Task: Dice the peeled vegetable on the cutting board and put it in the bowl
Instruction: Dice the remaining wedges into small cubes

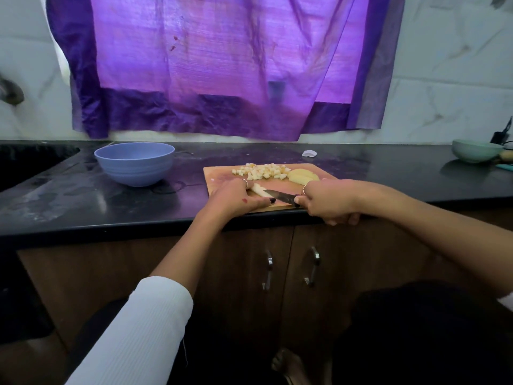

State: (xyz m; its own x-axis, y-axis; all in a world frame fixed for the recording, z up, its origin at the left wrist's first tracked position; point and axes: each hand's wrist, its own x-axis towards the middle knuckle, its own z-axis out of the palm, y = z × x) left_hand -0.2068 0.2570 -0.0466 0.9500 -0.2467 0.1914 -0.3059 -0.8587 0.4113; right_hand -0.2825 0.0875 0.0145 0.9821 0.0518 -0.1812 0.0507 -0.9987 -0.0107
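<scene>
A wooden cutting board (pixel 219 176) lies on the black counter near its front edge. A pile of pale diced pieces (pixel 263 171) sits at the board's far side, with larger peeled slices (pixel 303 175) to their right. My left hand (pixel 236 197) holds down a pale strip of the vegetable (pixel 258 189) on the board. My right hand (pixel 327 201) grips the handle of a dark-bladed knife (pixel 280 196), whose tip reaches the strip. A blue bowl (pixel 135 163) stands on the counter left of the board.
A sink (pixel 27 162) is sunk into the counter at far left. A green bowl (pixel 476 150) and small utensils sit at far right. A small white scrap (pixel 309 153) lies behind the board. Purple cloth hangs over the wall behind; cabinet doors are below.
</scene>
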